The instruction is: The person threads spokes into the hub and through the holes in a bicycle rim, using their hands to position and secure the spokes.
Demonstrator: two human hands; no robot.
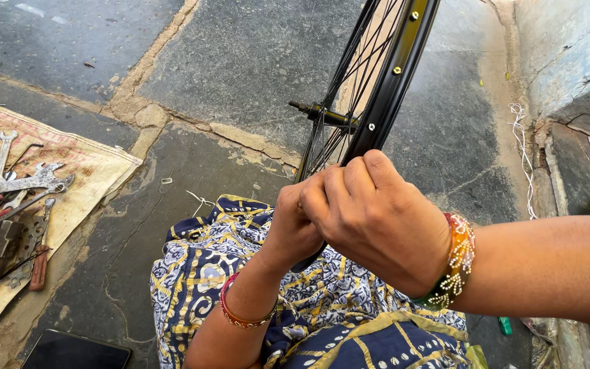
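Note:
A black bicycle wheel rim point(394, 75) with thin spokes and a hub axle point(322, 113) stands upright in front of me, its lower part hidden behind my hands. My left hand point(295, 222) is closed around the rim's lower section. My right hand point(377, 219) covers the same spot from the right, fingers curled over the rim edge. Both wrists wear bangles. Whether a small tool sits between the fingers is hidden. My lap is covered by blue and yellow patterned cloth point(227, 273).
A worn cloth mat point(83, 171) at the left carries several wrenches point(15, 181), a hammer and red-handled tools. A dark phone point(76, 352) lies at the bottom left. Cracked stone paving point(240, 61) is all around; a wall base point(568, 55) and loose white string point(520, 137) are at the right.

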